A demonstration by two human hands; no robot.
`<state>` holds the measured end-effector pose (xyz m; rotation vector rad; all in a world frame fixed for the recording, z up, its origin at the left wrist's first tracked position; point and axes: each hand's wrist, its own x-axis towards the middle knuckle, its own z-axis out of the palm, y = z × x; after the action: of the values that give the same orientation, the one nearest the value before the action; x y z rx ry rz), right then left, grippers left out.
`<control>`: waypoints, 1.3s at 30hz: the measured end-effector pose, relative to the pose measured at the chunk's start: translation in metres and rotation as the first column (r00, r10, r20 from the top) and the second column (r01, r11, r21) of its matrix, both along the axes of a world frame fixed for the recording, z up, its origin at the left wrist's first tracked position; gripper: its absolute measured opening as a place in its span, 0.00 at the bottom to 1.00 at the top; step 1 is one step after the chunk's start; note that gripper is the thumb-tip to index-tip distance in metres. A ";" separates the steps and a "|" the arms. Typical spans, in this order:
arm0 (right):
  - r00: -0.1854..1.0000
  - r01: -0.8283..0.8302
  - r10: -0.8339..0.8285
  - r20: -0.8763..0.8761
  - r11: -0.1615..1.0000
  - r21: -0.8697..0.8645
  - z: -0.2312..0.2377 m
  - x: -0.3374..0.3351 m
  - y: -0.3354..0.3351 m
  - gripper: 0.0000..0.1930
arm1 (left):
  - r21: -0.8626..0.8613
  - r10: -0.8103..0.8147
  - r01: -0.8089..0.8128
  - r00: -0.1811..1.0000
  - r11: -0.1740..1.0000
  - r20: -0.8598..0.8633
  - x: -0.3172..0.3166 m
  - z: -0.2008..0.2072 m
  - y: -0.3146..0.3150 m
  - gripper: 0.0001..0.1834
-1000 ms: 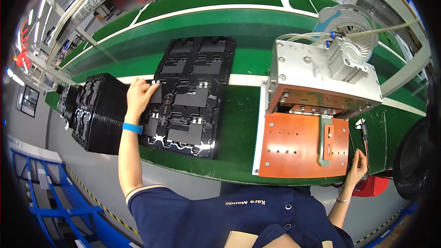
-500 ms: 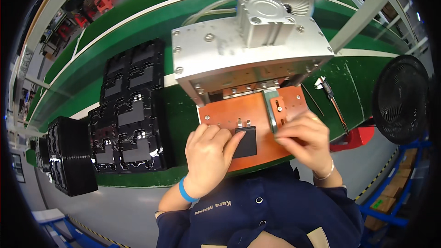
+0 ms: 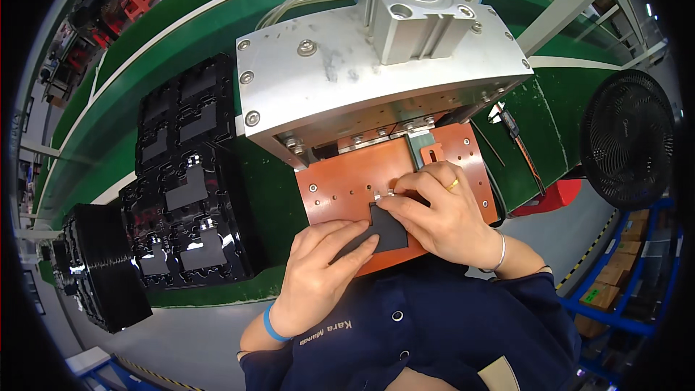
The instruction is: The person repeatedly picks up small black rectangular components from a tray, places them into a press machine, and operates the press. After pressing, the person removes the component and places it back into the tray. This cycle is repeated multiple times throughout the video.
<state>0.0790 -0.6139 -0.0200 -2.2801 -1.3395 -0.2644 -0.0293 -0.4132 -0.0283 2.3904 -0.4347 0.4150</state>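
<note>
A dark grey flat piece [image 3: 391,232], L-shaped and resembling a pouch battery cell, lies on the orange plate [image 3: 347,170] in front of the press. Small metal tabs [image 3: 382,194] stick out at its far edge. My left hand [image 3: 318,264] grips the piece's left arm, thumb on the near side and fingers along the far side. With thumb and forefinger together, my right hand [image 3: 445,210] pinches at the tabs; the fingertips partly hide them. Just beyond that hand, a greenish metal bar [image 3: 418,143] and a slotted orange block [image 3: 432,153] are partly covered.
A silver press [image 3: 318,65] with an air cylinder [image 3: 416,18] stands over the plate's far side. Black trays [image 3: 188,210] holding similar grey pieces sit at left, beside a tray stack [image 3: 101,268]. Calipers [image 3: 515,145] and a black fan [image 3: 626,141] are at right.
My right hand has moved left from the greenish bar to the metal tabs. My left hand has shifted from the piece's corner to grip its left arm. The view has moved closer.
</note>
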 end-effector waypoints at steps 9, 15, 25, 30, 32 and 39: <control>0.997 0.071 -0.064 -0.053 0.988 0.141 0.003 0.001 0.000 0.14 | -0.037 -0.021 0.020 1.000 0.999 -0.022 0.001 0.001 0.000 0.21; 0.993 -0.016 0.026 -0.113 0.996 0.090 0.000 0.001 -0.006 0.14 | -0.032 -0.034 0.032 0.999 0.999 -0.042 0.001 0.004 0.000 0.21; 0.986 0.165 -0.161 -0.038 0.959 0.230 0.001 0.004 -0.020 0.14 | 0.013 -0.059 0.059 0.998 0.998 -0.039 0.006 0.005 0.002 0.22; 0.978 0.142 -0.115 -0.177 0.978 0.151 0.003 0.004 -0.033 0.15 | -0.005 -0.037 0.037 0.999 0.999 -0.014 0.027 0.008 -0.003 0.23; 0.978 0.120 -0.099 -0.185 0.987 0.104 0.004 0.005 -0.034 0.16 | 0.012 -0.029 0.029 1.000 1.000 0.010 0.037 0.005 -0.003 0.23; 0.973 0.070 -0.047 -0.227 0.993 0.096 0.004 0.007 -0.035 0.17 | 0.028 0.009 -0.008 0.999 1.000 -0.042 0.054 0.009 -0.007 0.21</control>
<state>0.0861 -0.6491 -0.0157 -2.1912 -1.1193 -0.0891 0.0247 -0.4199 -0.0190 2.4244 -0.4141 0.3637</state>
